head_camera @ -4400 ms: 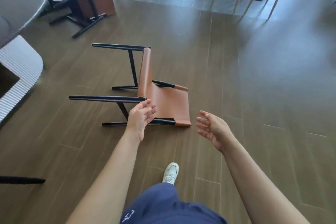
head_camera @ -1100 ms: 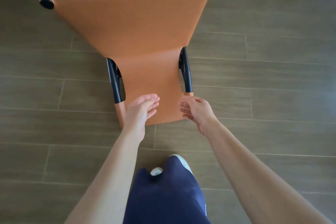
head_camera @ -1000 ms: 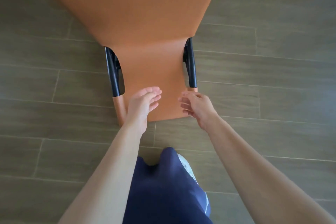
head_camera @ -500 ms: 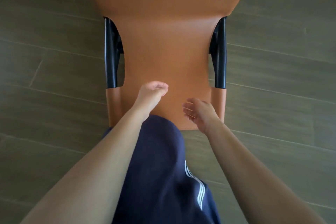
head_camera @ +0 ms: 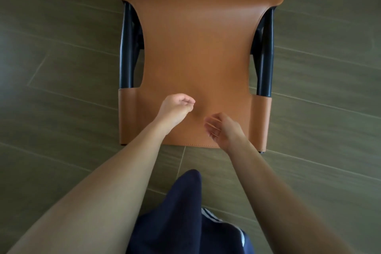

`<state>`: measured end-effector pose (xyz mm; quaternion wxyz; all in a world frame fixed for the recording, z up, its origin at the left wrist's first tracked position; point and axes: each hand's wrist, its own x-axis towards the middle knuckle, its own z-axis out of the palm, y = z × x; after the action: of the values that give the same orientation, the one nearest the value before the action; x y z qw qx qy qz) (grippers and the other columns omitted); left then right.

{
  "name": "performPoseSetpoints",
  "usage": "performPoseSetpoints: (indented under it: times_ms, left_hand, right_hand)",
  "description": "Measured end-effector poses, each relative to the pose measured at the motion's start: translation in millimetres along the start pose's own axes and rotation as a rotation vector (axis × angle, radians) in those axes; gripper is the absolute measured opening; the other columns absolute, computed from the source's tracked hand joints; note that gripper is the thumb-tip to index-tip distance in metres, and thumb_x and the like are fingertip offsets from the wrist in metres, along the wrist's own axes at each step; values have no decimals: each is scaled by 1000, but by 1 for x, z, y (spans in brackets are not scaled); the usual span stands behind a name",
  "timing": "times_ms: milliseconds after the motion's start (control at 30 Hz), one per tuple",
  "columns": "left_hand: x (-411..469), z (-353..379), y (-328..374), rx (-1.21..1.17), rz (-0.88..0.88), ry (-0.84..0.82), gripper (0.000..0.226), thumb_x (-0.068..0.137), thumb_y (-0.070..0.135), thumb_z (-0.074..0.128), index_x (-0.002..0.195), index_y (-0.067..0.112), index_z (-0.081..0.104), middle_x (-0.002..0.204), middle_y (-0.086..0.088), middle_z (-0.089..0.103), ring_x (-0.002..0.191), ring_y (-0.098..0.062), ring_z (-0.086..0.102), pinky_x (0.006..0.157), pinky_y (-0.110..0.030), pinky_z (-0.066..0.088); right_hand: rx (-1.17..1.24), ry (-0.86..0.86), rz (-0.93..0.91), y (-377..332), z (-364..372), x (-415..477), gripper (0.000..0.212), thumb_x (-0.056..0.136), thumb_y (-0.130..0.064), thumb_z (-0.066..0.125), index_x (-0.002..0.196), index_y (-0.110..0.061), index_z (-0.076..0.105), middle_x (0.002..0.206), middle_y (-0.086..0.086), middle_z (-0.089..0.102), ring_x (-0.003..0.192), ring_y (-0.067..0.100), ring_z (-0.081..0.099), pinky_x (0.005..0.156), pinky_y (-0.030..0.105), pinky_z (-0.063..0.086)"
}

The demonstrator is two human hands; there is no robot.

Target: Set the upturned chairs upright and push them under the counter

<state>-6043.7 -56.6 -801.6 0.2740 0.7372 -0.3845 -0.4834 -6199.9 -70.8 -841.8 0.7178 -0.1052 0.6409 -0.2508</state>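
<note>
Chair (head_camera: 198,51), tan leather on black frame tubes (head_camera: 126,47), upright on plank floor (head_camera: 61,64), filling the view from centre to 12 o'clock; backrest top edge toward 6 o'clock. Left forearm entering from 7 o'clock, reaching to left hand (head_camera: 176,107) over the backrest, just left of centre; fingers loosely curled toward the thumb, gripping nothing. Right forearm entering from 5 o'clock; right hand (head_camera: 223,128) just beside the left, at its 4 o'clock, palm turned inward, fingers half curled, likewise empty. Contact between either hand and the leather: cannot tell. Navy shorts (head_camera: 181,212) with white stripes at 6 o'clock.
</note>
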Motion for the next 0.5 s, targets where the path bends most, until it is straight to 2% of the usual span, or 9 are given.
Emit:
performPoseSetpoints:
  times_ms: [100,267,300,367,400,433,500]
  left_hand:
    - [-7,2,-16,128,-34,-60,15,91,17,60,100,21,70,99,7,69,94,-6,61,71,-17,42]
    - [-17,3,-28,237,-48,-148,17,92,18,58,104,21,69,98,9,64,96,-9,59,77,-22,41]
    - [-17,3,-28,248,-43,-153,17,92,17,57,104,22,68,100,9,63,97,-9,58,78,-22,41]
    - [-15,3,-27,265,-37,-151,18,92,17,56,104,23,68,103,7,63,98,-10,58,80,-24,42]
    - [-14,2,-27,277,-35,-147,18,92,16,56,104,23,67,104,6,63,98,-10,58,81,-24,42]
    - [-13,3,-27,290,-31,-142,18,92,16,56,103,24,67,104,5,63,98,-11,58,81,-24,43]
    - [-13,2,-29,326,-19,-122,19,93,14,54,100,25,67,104,5,63,98,-11,59,80,-24,45]
  right_hand:
    - [43,-2,40,18,-5,1,14,95,-16,53,103,-11,63,89,8,74,79,23,68,64,30,50]
    - [110,41,88,40,-13,-2,16,97,-17,49,101,-6,61,90,12,72,77,25,65,64,31,50]
    - [120,58,109,45,-14,-2,19,99,-18,48,101,-4,60,93,14,71,75,24,63,66,32,50]
    - [142,86,170,58,-19,-3,23,102,-21,43,98,-3,57,114,21,67,75,23,60,83,35,50]
    - [164,99,203,64,-21,-4,24,102,-22,42,101,-2,56,126,24,60,80,24,61,90,37,47]
    - [207,111,236,68,-22,-5,28,103,-22,41,114,0,54,134,26,54,92,27,63,92,38,45]
    - [320,133,254,70,-22,-7,46,104,-23,41,143,1,36,142,25,48,119,34,57,93,37,44]
